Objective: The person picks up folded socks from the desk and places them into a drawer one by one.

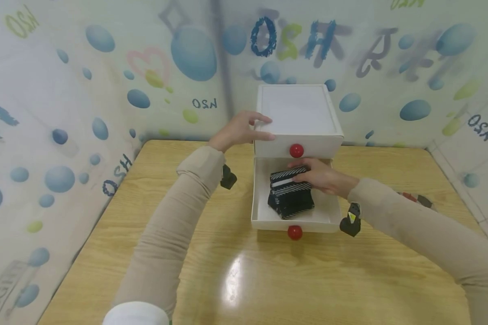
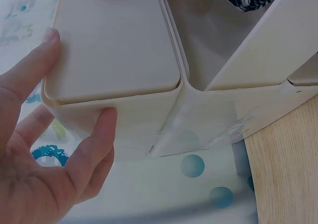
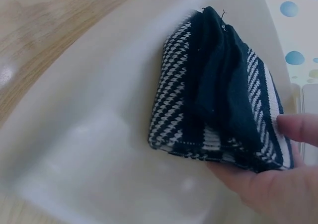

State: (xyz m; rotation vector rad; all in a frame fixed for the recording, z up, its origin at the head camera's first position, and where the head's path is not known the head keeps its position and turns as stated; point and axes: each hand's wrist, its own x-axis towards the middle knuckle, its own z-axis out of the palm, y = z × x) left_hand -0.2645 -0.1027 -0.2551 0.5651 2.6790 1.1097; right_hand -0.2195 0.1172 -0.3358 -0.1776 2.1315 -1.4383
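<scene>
A person's long beige sleeves (image 1: 158,243), creased along the forearms, the left ending in a broad cuff (image 1: 201,164) — small, angular black wrist devices (image 1: 228,177), the right one marked yellow (image 1: 352,217).

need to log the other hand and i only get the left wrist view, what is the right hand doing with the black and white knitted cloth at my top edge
Observer: The right wrist view shows the right hand pinching the folded black and white knitted cloth at one edge.
Operator: got it, does the open white box-shaped drawer have a knob, i can't see its front
Observer: Yes, the head view shows a round, shiny red knob on the drawer's front.
</scene>
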